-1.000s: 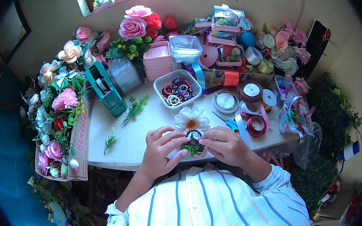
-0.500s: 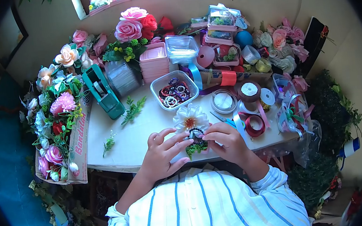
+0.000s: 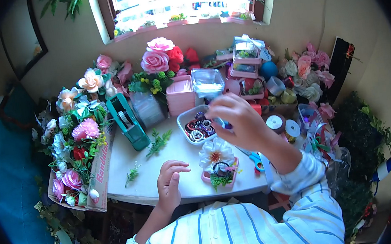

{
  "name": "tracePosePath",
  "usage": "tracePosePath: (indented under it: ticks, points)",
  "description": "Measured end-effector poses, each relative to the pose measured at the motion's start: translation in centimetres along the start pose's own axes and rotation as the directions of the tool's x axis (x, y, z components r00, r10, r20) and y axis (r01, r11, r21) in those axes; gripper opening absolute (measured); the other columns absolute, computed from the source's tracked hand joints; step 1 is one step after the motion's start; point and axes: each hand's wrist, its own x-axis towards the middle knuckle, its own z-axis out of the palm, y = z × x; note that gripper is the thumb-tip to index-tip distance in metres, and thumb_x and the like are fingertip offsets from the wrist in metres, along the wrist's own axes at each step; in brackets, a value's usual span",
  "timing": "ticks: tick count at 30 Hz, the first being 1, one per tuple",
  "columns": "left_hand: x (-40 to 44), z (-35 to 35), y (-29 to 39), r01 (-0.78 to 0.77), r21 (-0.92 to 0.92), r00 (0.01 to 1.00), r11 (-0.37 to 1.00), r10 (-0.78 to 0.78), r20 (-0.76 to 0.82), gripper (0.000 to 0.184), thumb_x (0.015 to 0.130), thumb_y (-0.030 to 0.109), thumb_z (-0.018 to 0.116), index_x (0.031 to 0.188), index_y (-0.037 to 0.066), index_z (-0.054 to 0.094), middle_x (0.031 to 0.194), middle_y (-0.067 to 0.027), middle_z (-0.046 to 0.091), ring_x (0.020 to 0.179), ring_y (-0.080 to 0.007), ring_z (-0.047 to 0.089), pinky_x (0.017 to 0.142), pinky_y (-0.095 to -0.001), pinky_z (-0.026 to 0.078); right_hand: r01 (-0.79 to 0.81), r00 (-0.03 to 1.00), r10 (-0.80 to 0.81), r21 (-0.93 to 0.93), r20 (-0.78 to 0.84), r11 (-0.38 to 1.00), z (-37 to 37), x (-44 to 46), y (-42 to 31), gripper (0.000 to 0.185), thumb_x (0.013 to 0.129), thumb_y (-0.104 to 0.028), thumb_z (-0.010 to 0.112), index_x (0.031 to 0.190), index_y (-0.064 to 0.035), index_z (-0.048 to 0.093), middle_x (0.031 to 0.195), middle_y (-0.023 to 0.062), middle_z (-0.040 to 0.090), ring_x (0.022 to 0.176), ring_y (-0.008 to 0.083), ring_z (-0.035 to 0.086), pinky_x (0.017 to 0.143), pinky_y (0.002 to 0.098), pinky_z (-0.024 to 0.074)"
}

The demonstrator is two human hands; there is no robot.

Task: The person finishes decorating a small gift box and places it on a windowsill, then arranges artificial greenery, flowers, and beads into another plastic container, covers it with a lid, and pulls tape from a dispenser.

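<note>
My right hand (image 3: 236,120) is raised over the right side of a clear plastic tub (image 3: 182,131) of beaded bracelets (image 3: 197,132). Its fingers bend downward, thumb apart from them, slightly blurred, with nothing seen between them. Left of the flower arrangement, my left hand (image 3: 170,183) hovers at the table's front edge, fingers loosely curved and holding nothing. The arrangement sits in a shallow pink tray (image 3: 206,177): a large white flower (image 3: 217,154) at the back, a dark beaded bracelet (image 3: 221,167) in the middle and green foliage (image 3: 221,180) in front.
A green tape dispenser (image 3: 128,122) and loose green sprigs (image 3: 159,142) lie to the left, beside a cardboard box (image 3: 101,176) of artificial flowers. Stacked pink trays (image 3: 180,97) stand behind the tub. Blue-handled scissors (image 3: 256,161) and ribbon spools (image 3: 275,123) are at right.
Both hands have left the flower arrangement. My right hand has moved up and forward over the tub; my left has drawn back leftward. The view has tilted upward, showing more window.
</note>
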Motion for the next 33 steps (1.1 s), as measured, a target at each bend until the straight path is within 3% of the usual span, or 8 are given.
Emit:
tracePosePath:
  ticks: [4,7,10,20,23,25,29,33]
  points:
    - [-0.3,-0.3,-0.9,0.089,-0.196,0.988,0.977,-0.111,-0.106,0.042,0.104,0.031,0.044,0.092,-0.001,0.069,0.105,-0.0158,0.066,0.105,-0.0256,0.059,0.098,-0.0375,0.042,-0.213,0.953,0.272,-0.339,0.135,0.916,4.3,6.6,8.8,0.026,0.08,-0.015,0.071,0.104,-0.0044,0.071,0.107,0.0153,0.068,0.104,0.0362,0.062,0.092,0.0445,0.0506]
    - [-0.4,-0.5,-1.2,0.093,-0.248,0.984,0.964,-0.127,-0.125,0.045,0.105,0.032,0.042,0.091,-0.001,0.068,0.104,-0.016,0.066,0.103,-0.0253,0.06,0.097,-0.0376,0.042,-0.23,0.86,0.367,-0.374,0.353,0.898,4.5,8.7,12.7,0.024,0.08,-0.016,0.074,0.1,-0.0027,0.074,0.099,0.016,0.072,0.092,0.0328,0.068,0.084,0.0411,0.0546]
    - [-0.6,-0.7,-1.5,0.128,-0.321,0.978,0.939,-0.173,-0.118,0.046,0.105,0.033,0.042,0.09,-0.001,0.068,0.103,-0.0156,0.066,0.103,-0.025,0.06,0.097,-0.0375,0.042,-0.393,0.792,0.359,-0.038,0.494,0.919,4.4,8.8,15.1,0.025,0.079,-0.019,0.08,0.099,-0.0033,0.077,0.085,0.0104,0.076,0.068,0.0174,0.069,0.067,0.0326,0.0554]
    - [-0.6,-0.7,-1.7,0.127,-0.358,0.981,0.925,-0.17,-0.092,0.048,0.106,0.035,0.04,0.091,-0.001,0.068,0.102,-0.015,0.066,0.102,-0.0246,0.06,0.097,-0.0373,0.042,-0.613,0.598,0.396,0.079,0.697,0.786,3.6,8.6,16.9,0.026,0.088,-0.023,0.073,0.108,-0.0068,0.076,0.092,0.0022,0.076,0.079,0.011,0.066,0.073,0.0327,0.0537]
    - [-0.5,-0.7,-1.7,0.131,-0.368,0.983,0.921,-0.169,-0.073,0.049,0.106,0.036,0.04,0.091,-0.001,0.068,0.102,-0.0152,0.066,0.102,-0.0246,0.059,0.097,-0.0374,0.041,-0.247,0.865,0.209,0.023,0.456,0.969,3.4,8.6,16.6,0.021,0.088,-0.003,0.061,0.106,-0.0058,0.071,0.089,0.0134,0.072,0.08,0.0284,0.068,0.075,0.0389,0.0532]
    - [-0.5,-0.6,-1.6,0.123,-0.353,0.983,0.928,-0.162,-0.083,0.049,0.106,0.036,0.039,0.091,-0.002,0.067,0.102,-0.0158,0.066,0.102,-0.025,0.059,0.097,-0.0378,0.041,-0.292,0.899,0.321,-0.136,0.3,0.947,2.8,9.1,12.8,0.032,0.083,0.002,0.059,0.115,-0.0067,0.058,0.089,0.0202,0.069,0.086,0.0387,0.068,0.075,0.0442,0.052]
    - [-0.5,-0.5,-1.7,0.119,-0.362,0.982,0.925,-0.164,-0.096,0.05,0.106,0.036,0.038,0.091,-0.002,0.067,0.102,-0.0163,0.065,0.102,-0.025,0.059,0.098,-0.0378,0.04,0.103,0.967,-0.015,-0.334,0.254,0.937,4.6,8.3,14.2,0.031,0.083,0.001,0.06,0.112,-0.0069,0.052,0.097,0.0159,0.065,0.091,0.0367,0.068,0.077,0.043,0.0551]
    - [-0.4,-0.8,-1.8,0.166,-0.332,0.982,0.929,-0.188,-0.035,0.044,0.106,0.033,0.042,0.093,-0.002,0.065,0.105,-0.016,0.063,0.106,-0.0239,0.057,0.098,-0.0364,0.039,0.08,0.99,-0.03,-0.373,0.139,0.924,3.5,7.9,12.8,0.031,0.08,0.004,0.061,0.109,-0.0089,0.057,0.102,0.0123,0.062,0.098,0.0328,0.067,0.081,0.0422,0.0557]
